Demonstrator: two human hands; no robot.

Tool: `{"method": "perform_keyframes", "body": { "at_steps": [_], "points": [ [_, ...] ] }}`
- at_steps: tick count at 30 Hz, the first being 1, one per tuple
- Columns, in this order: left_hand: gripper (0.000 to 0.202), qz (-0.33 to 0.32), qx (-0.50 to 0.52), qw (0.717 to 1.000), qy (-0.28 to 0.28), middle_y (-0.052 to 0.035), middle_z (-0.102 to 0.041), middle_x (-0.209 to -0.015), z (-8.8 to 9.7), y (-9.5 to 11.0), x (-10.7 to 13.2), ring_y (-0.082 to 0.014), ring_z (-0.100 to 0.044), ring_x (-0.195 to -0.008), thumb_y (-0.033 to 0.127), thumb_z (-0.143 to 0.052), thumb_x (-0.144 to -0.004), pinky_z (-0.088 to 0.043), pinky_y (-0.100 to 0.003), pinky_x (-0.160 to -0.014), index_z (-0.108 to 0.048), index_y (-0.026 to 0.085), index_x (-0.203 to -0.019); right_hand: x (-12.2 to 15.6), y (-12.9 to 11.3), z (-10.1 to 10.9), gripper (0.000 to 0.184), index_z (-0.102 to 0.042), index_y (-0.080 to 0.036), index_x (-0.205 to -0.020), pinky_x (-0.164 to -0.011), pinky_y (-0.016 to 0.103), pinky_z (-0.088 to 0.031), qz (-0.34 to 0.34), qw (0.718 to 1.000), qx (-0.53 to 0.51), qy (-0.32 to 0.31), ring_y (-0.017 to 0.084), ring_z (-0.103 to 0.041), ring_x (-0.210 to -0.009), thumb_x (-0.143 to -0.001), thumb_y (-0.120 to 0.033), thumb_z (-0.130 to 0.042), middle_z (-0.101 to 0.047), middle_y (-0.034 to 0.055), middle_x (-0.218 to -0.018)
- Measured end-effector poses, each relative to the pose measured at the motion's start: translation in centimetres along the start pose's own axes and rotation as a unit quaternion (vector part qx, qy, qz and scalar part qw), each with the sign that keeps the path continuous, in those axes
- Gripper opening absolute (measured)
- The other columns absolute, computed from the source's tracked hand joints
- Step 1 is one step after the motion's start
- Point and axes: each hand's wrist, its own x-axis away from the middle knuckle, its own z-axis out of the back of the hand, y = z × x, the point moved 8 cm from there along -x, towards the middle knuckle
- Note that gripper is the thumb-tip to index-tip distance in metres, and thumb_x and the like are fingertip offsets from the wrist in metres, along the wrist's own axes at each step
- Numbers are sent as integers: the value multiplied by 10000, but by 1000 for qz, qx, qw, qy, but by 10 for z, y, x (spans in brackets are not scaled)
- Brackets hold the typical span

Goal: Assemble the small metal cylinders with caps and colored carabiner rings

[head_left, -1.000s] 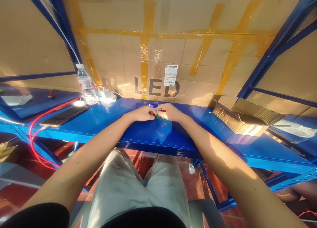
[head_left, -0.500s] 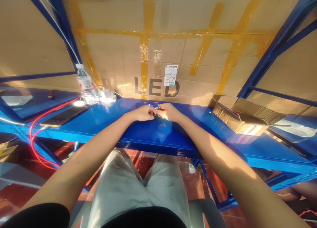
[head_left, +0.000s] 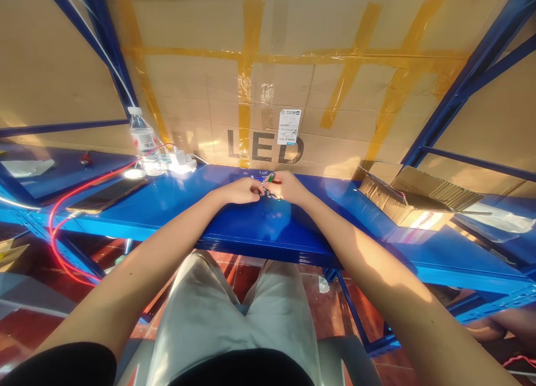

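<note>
Both hands meet over the blue metal table (head_left: 251, 229). My right hand (head_left: 288, 186) is closed around a small green item (head_left: 271, 177), which shows above the curled fingers; its kind is too small to tell. My left hand (head_left: 243, 191) is close beside it on the left, with fingers bent and pressed together at small dark and shiny parts between the hands. What the left fingers hold is hidden.
At the back left stand a plastic water bottle (head_left: 144, 140) and a white charger (head_left: 181, 161). A phone (head_left: 106, 196) lies near a glowing red cable (head_left: 52, 218). An open cardboard box (head_left: 419, 201) is on the right. A large cardboard sheet (head_left: 188, 95) stands behind.
The green item has shifted up in my right hand and now points more upright. My right fingers have turned slightly; the left hand has barely moved.
</note>
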Motion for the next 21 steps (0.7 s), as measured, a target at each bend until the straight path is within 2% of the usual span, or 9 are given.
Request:
{"method": "perform_keyframes", "body": {
  "at_steps": [3,5,7,11,12,14,18,21],
  "points": [
    [318,4,9,1000,-8,11,-670,-751,-1,-1,0,-152,-596,-659,175,-658,-681,-444,-265,-624,-753,209,-982,-1,3,4,56,-609,-188,-729,-482,250,-329,-22,998,-59,23,108,-453,-495,-770,-202,-645,-580,-26,-575],
    [318,8,17,1000,-8,11,-669,-743,-1,-2,0,-151,-591,-649,181,-661,-692,-438,-268,-614,-751,206,-996,-1,6,7,81,-610,-198,-789,-468,250,-344,-37,996,-75,42,116,-467,-478,-740,-176,-670,-589,-32,-569],
    [268,8,21,1000,15,14,-655,-717,2,-3,-1,-146,-569,-627,185,-653,-710,-426,-270,-604,-741,198,-963,0,7,8,109,-591,-204,-775,-466,252,-353,-42,995,-76,43,123,-480,-480,-735,-177,-689,-579,-32,-555],
    [83,-15,-7,995,100,16,-627,-696,15,-4,-1,-144,-546,-631,173,-626,-731,-411,-275,-616,-655,193,-806,2,10,-11,221,-528,-203,-632,-479,262,-349,-52,995,-13,-82,127,-481,-494,-723,-216,-730,-570,-14,-549],
    [64,-15,-18,994,109,15,-627,-700,17,-5,-2,-147,-548,-637,173,-624,-733,-410,-277,-618,-637,195,-792,2,11,-12,255,-507,-206,-612,-482,260,-339,-48,995,-4,-88,123,-466,-496,-724,-235,-735,-551,-21,-538],
    [57,-8,-36,994,105,13,-632,-707,16,-8,-2,-155,-557,-642,179,-626,-738,-410,-283,-618,-625,200,-792,1,10,-9,260,-502,-205,-614,-497,256,-336,-34,997,-9,-66,119,-459,-519,-737,-257,-725,-544,-29,-550],
    [100,-11,-40,997,71,0,-675,-753,10,-8,-2,-170,-597,-680,198,-637,-740,-443,-293,-644,-658,197,-838,2,14,-12,282,-504,-196,-573,-497,262,-338,-62,995,19,-81,116,-458,-506,-755,-259,-710,-539,-20,-526],
    [141,-20,-31,998,54,-5,-695,-781,7,-7,-2,-174,-627,-721,209,-653,-738,-469,-291,-668,-688,195,-874,3,11,-7,288,-505,-191,-564,-490,257,-339,-57,997,1,-55,111,-465,-490,-741,-235,-728,-540,-21,-517]
  ]
}}
